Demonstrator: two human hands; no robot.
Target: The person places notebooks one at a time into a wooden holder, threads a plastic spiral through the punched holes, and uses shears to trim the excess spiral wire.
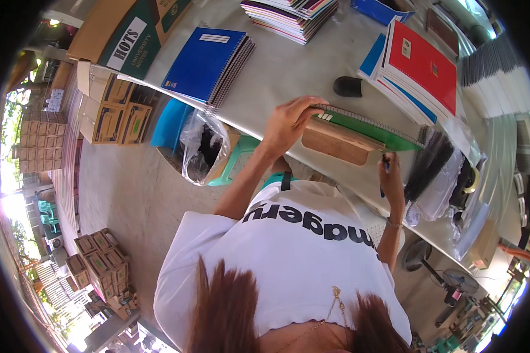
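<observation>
Pen [384, 170] mostly hidden by right hand [393, 176]

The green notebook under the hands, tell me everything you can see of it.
The green notebook is a spiral-bound pad with a plain green cover and a dark wire coil along its far edge. It sits at the table's near edge on a brown wooden block, tilted slightly. The left hand grips its left end, its fingers curled over the coil. The right hand, holding a pen, sits by its right end; contact is unclear.
</observation>
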